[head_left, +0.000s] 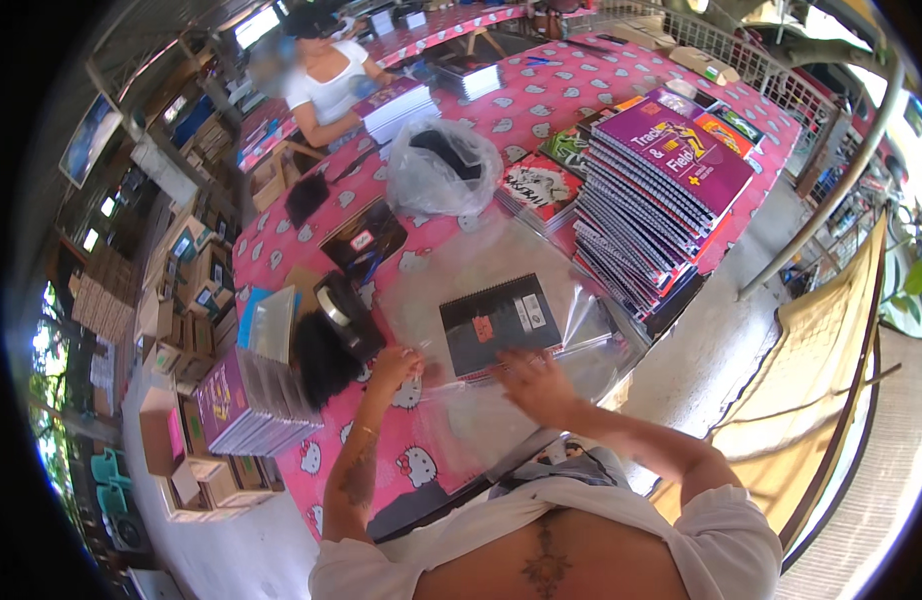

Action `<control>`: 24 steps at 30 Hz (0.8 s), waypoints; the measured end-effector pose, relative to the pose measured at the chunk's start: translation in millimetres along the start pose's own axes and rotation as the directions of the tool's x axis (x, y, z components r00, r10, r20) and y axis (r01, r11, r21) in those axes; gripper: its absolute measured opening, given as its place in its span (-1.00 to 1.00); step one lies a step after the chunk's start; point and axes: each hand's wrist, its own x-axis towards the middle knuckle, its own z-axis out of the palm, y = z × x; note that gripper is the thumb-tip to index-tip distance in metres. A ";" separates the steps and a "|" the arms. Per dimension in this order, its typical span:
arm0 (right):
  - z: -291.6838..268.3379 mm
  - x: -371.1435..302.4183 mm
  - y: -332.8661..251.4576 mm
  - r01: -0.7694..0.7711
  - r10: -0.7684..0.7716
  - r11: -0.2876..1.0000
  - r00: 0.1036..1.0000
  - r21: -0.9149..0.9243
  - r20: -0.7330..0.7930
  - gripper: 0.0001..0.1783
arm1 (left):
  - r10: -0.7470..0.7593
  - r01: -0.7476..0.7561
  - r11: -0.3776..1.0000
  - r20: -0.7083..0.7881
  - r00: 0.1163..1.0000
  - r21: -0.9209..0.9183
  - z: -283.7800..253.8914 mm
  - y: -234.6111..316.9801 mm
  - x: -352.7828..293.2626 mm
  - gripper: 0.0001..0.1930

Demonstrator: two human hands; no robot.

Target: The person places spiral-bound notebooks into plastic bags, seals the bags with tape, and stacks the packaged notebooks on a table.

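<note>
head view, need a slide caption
Bare right hand at the near edge of a black spiral-bound notebook on clear plastic sheets, left hand to its left, pink patterned tablecloth beneath.

Workshop: stacked notebooks point(649, 200), cardboard boxes point(186, 340).

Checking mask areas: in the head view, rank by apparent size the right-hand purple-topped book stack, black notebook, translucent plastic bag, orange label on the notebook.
1. Purple-topped book stack
2. Black notebook and translucent plastic bag: too alike to rank
3. Orange label
</note>
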 end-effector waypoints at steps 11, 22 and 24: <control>19.2 15.4 -19.6 -0.212 0.210 0.977 0.975 0.013 0.071 -0.21 | 0.684 -0.566 0.368 0.198 0.702 0.737 85.5 88.1 168.2 -0.78; 22.9 10.2 -16.6 -0.206 0.207 0.976 0.978 0.063 -0.005 -0.09 | 0.560 -0.480 0.299 0.255 0.788 0.825 102.5 96.2 202.4 -0.78; 21.7 9.0 -16.8 -0.201 0.201 0.978 0.980 0.053 0.000 -0.09 | 0.629 -0.482 0.198 0.267 0.730 0.854 103.8 98.2 194.4 -0.79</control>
